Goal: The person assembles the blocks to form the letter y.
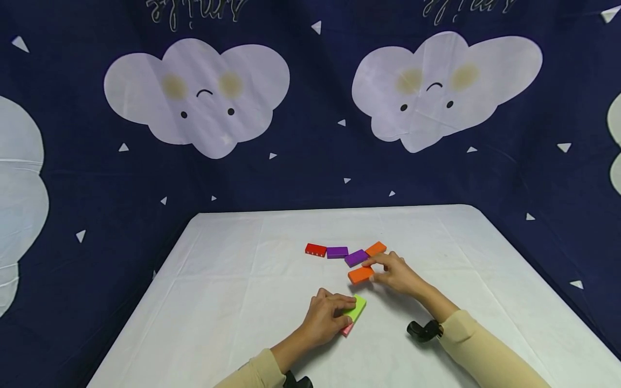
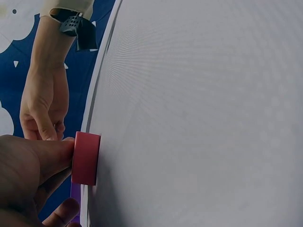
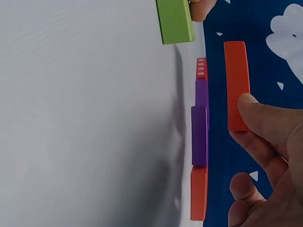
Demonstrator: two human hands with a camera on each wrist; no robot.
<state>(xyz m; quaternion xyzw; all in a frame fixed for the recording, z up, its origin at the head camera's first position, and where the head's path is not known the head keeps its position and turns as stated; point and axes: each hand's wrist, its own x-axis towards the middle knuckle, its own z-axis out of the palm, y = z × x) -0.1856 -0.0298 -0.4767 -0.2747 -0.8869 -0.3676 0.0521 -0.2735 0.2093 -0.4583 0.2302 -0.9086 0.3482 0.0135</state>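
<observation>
Left hand (image 1: 326,319): pinches lime block (image 1: 356,309) with pink block (image 1: 346,330).
Right hand (image 1: 397,275): pinches orange block (image 1: 359,275) by one end, above table (image 1: 194,323), near block row (image 1: 337,252).
Block row: runs red, purple, purple, orange.

Plain beige sleeves (image 1: 495,353), loose cuffs (image 1: 457,327), black wrist cameras (image 1: 423,331), one dotted with small holes (image 2: 71,23)

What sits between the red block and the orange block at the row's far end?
Two blocks: a purple block next to the red block, then a second purple block next to the orange block. Head and right wrist views show it.
</observation>
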